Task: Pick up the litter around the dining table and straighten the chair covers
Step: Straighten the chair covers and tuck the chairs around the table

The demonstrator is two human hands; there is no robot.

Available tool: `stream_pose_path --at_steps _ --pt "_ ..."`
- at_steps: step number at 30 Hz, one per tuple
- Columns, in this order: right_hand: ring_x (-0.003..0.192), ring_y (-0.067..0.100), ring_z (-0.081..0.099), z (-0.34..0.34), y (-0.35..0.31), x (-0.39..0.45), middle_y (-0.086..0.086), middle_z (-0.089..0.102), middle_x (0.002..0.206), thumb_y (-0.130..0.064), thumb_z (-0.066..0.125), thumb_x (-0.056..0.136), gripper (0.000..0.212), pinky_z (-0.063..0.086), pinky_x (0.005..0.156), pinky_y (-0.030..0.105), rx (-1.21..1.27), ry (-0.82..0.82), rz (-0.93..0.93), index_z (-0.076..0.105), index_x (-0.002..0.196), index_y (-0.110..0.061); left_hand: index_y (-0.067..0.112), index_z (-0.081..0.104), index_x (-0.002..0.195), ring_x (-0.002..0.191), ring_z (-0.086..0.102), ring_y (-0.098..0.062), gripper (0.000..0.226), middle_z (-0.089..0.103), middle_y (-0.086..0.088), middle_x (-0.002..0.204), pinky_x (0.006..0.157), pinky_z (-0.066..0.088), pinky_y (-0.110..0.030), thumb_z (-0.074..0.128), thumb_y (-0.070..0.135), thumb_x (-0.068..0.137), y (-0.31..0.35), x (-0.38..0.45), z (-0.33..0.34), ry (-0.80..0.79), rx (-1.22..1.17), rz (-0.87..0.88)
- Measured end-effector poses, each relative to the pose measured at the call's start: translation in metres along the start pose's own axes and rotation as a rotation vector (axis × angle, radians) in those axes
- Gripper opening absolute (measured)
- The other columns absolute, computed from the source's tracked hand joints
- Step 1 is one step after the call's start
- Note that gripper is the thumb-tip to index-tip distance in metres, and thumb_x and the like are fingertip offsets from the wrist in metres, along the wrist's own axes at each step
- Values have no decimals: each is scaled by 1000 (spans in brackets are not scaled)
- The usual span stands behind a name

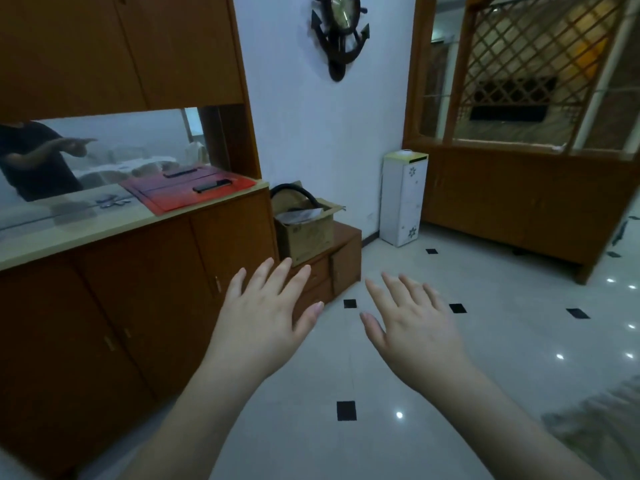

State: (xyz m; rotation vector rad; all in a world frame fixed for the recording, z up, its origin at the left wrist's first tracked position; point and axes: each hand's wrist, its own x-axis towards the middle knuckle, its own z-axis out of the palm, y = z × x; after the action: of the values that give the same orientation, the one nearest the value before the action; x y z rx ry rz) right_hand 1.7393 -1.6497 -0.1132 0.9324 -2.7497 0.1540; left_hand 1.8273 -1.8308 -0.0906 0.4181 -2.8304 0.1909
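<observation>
Both hands (339, 327) (fingers spread) empty.

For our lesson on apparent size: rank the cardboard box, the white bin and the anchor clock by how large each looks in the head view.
1. white bin
2. cardboard box
3. anchor clock, cut off at the top, so unsure against the box

The floor (398, 368) was white with small black squares (glossy), the cabinet (114, 306) brown, the mat (188, 190) red.

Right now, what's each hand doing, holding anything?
Left hand: open, fingers spread, holding nothing.
Right hand: open, fingers spread, holding nothing.
</observation>
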Motion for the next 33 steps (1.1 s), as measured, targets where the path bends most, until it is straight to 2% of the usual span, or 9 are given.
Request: stream_pose_path --at_steps 4,10,14,17,19,21,24,28,33 --pt "143 24 24 24 16 46 3 27 156 -55 7 94 64 16 116 43 -19 0 53 23 150 -29 41 2 150 148 0 -14 67 7 9 161 118 2 -44 1 69 90 2 65 26 11 -45 103" --pt "146 22 11 52 49 137 0 15 160 -55 15 99 58 6 117 41 -59 -18 125 12 151 -31 41 5 150 148 2 -13 69 8 10 161 119 5 -45 -2 70 88 -6 169 71 5 -86 228" --pt "143 24 25 54 74 184 3 30 155 -55 6 93 65 16 115 42 -106 24 223 25 149 -29 42 6 150 148 0 -14 65 6 11 161 119 5 -47 7 68 91 1 242 90 -29 -132 310" --pt "143 22 25 55 109 211 0 30 155 -56 3 91 67 17 115 42 -149 5 321 23 149 -30 42 5 150 147 2 -13 66 8 12 161 119 6 -43 5 70 90 17 300 103 -37 -170 395" --pt "138 24 35 53 135 223 1 42 148 -56 5 91 68 26 112 43 -155 11 403 35 145 -28 42 7 150 147 3 -11 64 10 13 160 118 6 -41 9 69 91 33 336 109 -22 -203 424" --pt "138 24 35 52 162 232 1 42 149 -57 2 89 72 26 112 43 -164 12 453 37 144 -28 42 10 150 146 6 -10 66 12 14 160 117 7 -41 7 69 91 56 368 115 -1 -215 470" --pt "145 18 16 55 213 244 -5 21 158 -56 -7 87 71 9 117 37 -170 17 526 17 150 -33 41 9 149 146 6 -9 75 12 14 159 118 7 -41 -5 71 82 105 409 123 -6 -226 575" --pt "146 17 10 59 291 258 -6 17 159 -55 6 97 57 4 117 35 -179 64 635 14 150 -34 41 9 149 147 6 -12 70 11 12 160 119 9 -43 0 71 87 188 466 128 0 -233 710" --pt "147 18 8 59 397 267 -6 14 160 -55 12 98 56 3 117 37 -174 46 735 16 150 -36 41 7 150 147 2 -13 66 7 11 161 119 2 -44 9 70 91 307 526 132 -28 -264 826"
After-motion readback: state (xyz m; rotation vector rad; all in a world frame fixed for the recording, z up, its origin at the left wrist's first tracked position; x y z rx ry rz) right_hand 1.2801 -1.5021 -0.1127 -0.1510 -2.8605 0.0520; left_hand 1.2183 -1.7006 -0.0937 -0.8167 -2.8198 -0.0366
